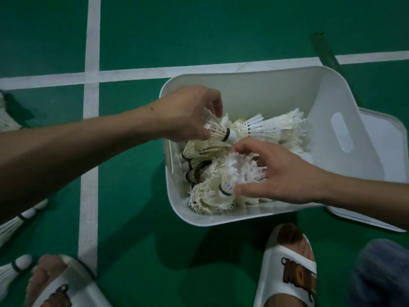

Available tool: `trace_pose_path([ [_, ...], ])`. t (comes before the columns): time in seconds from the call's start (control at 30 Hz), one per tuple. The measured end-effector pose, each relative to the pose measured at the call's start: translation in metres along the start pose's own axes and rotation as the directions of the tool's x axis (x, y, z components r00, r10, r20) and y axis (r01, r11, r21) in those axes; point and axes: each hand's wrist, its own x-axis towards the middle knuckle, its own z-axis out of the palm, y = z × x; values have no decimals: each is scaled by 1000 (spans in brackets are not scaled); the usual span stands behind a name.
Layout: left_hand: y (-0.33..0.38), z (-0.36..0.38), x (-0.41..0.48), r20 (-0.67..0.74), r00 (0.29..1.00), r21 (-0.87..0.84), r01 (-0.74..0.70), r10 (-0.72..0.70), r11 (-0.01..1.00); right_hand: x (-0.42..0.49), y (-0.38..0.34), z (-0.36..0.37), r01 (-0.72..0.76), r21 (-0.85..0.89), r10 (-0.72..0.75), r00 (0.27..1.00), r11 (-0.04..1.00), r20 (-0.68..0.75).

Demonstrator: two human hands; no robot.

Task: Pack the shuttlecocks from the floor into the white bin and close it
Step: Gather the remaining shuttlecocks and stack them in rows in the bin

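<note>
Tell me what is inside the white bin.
A pile of worn shuttlecocks lies in the white bin; left hand and right hand each grip one. The floor beneath the pile is hidden.

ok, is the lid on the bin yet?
No, the white bin is open at the top and its lid lies flat beside it on the right.

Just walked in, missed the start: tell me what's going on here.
A person is packing a white bin, partly filled. The left hand grips a cork-tipped shuttlecock over the pile; the right hand holds a frayed shuttlecock beside it. The lid lies off to the right, and loose shuttlecocks wait on the floor at left.
</note>
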Motion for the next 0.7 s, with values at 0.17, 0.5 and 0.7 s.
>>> trace_pose_path([
  [0.17,5,0,-2,23,1000,17,-16,16,1000,-5,0,8,71,-175,-68,997,982,20],
  [0.5,6,-1,-4,53,999,17,0,-1,1000,-2,-9,-6,85,-332,-48,992,940,117],
  [0.7,5,1,-2,52,999,-3,10,-10,1000,-2,-9,1,79,-374,-42,994,924,105],
])
